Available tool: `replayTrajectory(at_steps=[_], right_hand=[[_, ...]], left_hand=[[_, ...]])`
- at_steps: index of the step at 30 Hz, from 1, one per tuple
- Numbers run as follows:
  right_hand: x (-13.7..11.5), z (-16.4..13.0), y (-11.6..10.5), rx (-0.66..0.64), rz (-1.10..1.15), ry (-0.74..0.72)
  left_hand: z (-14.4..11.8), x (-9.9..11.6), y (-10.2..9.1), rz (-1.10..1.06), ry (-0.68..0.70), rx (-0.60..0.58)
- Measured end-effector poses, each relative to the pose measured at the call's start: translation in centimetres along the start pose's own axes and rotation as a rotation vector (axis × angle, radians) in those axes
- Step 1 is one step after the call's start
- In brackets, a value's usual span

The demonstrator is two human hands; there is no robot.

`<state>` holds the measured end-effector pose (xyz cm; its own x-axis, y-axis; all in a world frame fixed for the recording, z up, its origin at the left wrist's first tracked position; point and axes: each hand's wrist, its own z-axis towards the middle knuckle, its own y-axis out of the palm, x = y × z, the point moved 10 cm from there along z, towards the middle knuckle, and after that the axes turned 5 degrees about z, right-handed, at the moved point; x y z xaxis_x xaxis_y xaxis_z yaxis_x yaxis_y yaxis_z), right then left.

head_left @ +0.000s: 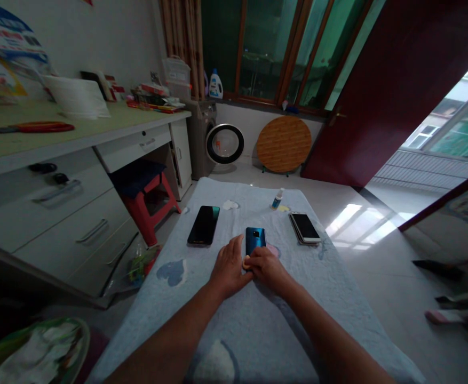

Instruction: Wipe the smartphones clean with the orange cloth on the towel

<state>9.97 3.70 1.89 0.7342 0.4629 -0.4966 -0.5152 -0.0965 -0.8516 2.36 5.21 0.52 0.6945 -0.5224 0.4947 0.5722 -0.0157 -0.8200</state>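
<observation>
A blue smartphone (255,238) lies back side up on the cloth, its camera block toward the far end. My left hand (229,266) rests along the phone's left edge with the fingers stretched out and the thumb reaching toward my right hand. Over the near part of the phone, my right hand (268,266) is closed on a small orange pad (247,262), which is mostly covered by the fingers. To the left lies a larger black phone (204,225), screen up. A white-framed phone (304,228) lies to the right. Beyond them stands a small spray bottle (277,199).
A light blue cloth (217,314) with heart shapes covers the low table. Drawers (93,229) and a red stool (151,200) are on the left. A washing machine (199,120) with its door open stands behind, beside a round wooden board (284,144).
</observation>
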Motion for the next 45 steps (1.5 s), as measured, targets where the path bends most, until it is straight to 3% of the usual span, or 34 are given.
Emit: replayTrajectory(at_steps=[4, 10, 14, 22, 29, 37, 42, 45], right_hand=[[1.7, 1.1, -0.8, 0.03, -0.006, 0.01], [7.4, 5.6, -3.3, 0.13, -0.077, 0.202], [9.1, 6.6, -3.9, 0.154, -0.112, 0.314], [7.2, 4.9, -3.0, 0.156, -0.058, 0.247], [8.8, 6.0, -4.1, 0.205, -0.102, 0.353], [7.0, 5.2, -2.7, 0.203, -0.054, 0.26], [8.8, 7.4, -3.0, 0.156, -0.191, 0.323], [8.6, 9.1, -2.4, 0.107, -0.231, 0.307]], left_hand=[[0.0, 0.2, 0.5, 0.055, 0.01, -0.081], [0.0, 0.6, 0.6, 0.122, 0.017, -0.178], [0.1, 0.9, 0.3, 0.098, 0.031, -0.179], [0.1, 0.9, 0.1, 0.099, 0.022, -0.144], [0.2, 1.0, 0.1, 0.098, 0.025, -0.155], [0.2, 1.1, 0.0, 0.096, 0.032, -0.151], [0.1, 1.0, 0.0, 0.115, 0.035, -0.146], [0.1, 0.9, 0.0, 0.11, 0.043, -0.147]])
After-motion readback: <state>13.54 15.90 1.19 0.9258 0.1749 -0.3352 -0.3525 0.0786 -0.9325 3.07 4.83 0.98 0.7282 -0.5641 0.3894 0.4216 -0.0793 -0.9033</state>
